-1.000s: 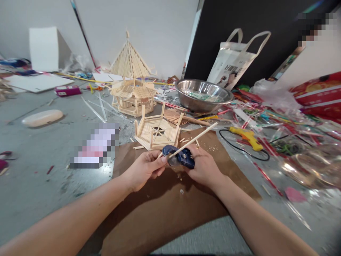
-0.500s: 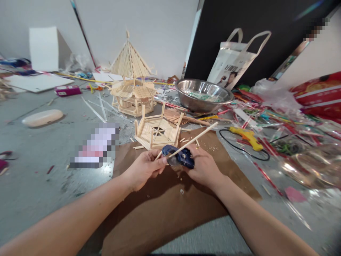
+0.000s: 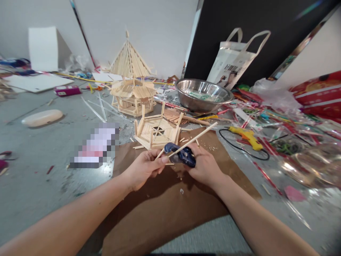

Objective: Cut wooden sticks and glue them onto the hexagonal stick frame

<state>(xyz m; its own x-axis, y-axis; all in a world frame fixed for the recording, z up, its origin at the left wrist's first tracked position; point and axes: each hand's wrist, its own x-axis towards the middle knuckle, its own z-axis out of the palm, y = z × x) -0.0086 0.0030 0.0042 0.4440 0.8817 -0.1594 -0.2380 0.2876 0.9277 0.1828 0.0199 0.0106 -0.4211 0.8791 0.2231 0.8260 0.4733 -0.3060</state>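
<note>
Pinched between the thumb and fingers of my left hand (image 3: 142, 169) are thin wooden sticks. One long stick (image 3: 198, 138) slants up to the right, across the front of a dark blue hand tool (image 3: 183, 155). A shorter stick end (image 3: 160, 153) shows at the left thumb. My right hand (image 3: 205, 164) is closed around the blue tool, which looks like a cutter; its jaws are partly hidden. Just beyond both hands sits a hexagonal stick base (image 3: 157, 132) with short upright posts. Below is a brown sheet (image 3: 160, 217) with small wood scraps.
A stick pagoda model (image 3: 131, 76) stands behind the base. Right of it are a steel bowl (image 3: 186, 100), a white bag (image 3: 226, 64) and a yellow glue gun (image 3: 246, 137) with a black cord. A blurred-out flat object (image 3: 97, 147) and a white case (image 3: 42, 118) lie left.
The blue tool and my right hand have shifted slightly right, away from my left fingers. A small stick piece now shows beneath the tool. The left hand has barely moved.
</note>
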